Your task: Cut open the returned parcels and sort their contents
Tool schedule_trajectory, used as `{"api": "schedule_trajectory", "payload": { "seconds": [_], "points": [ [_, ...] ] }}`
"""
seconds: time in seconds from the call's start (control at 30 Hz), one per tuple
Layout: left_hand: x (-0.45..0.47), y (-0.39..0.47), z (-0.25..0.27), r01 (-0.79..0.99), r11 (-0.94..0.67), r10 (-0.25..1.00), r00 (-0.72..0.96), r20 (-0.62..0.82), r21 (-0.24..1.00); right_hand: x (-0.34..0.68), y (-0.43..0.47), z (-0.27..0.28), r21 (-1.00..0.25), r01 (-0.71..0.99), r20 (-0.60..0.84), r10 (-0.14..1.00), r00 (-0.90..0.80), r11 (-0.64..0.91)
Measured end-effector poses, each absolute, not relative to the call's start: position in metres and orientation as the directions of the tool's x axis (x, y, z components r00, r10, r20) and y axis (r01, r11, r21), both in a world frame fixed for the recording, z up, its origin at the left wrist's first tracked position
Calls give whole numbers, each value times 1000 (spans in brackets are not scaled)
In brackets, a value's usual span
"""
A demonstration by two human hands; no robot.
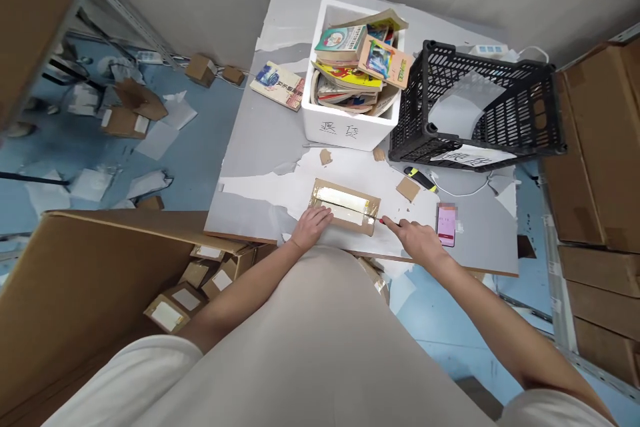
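Note:
A small flat cardboard box (333,217) lies on the table near its front edge, with shiny clear tape at both ends and a pale label. A dark slit line runs lengthwise across the label. On the box's left front corner rests my left hand (313,223), its fingers lying flat. My right hand (417,240) is closed around a red-handled knife (383,220); its slim blade points left and touches the right end of the box. Most of the handle is hidden in my fingers.
Behind the box stand a white foam box (350,130) full of books and a black plastic crate (493,147). A yellow-black utility knife (420,178), a phone (446,223), cardboard scraps and a loose book (277,85) lie around. A large carton (100,280) holds small boxes at left.

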State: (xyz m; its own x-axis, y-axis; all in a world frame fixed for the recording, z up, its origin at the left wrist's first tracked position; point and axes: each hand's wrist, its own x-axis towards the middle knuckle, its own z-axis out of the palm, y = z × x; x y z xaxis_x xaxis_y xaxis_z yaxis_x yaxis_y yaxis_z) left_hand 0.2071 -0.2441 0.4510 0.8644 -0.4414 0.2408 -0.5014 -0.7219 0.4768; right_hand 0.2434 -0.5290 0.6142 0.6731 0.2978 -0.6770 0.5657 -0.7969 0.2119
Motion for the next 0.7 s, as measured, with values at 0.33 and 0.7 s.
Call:
{"api": "schedule_trajectory", "payload": {
  "seconds": [0.33,0.7],
  "points": [
    [222,-250,487,-444,-799,-463,885,56,406,202,-617,574,-485,-148,-517,146,844,-862],
    [287,-256,508,-451,-842,-508,848,-151,296,202,-557,521,-791,-575,-592,27,805,-208]
  ]
}}
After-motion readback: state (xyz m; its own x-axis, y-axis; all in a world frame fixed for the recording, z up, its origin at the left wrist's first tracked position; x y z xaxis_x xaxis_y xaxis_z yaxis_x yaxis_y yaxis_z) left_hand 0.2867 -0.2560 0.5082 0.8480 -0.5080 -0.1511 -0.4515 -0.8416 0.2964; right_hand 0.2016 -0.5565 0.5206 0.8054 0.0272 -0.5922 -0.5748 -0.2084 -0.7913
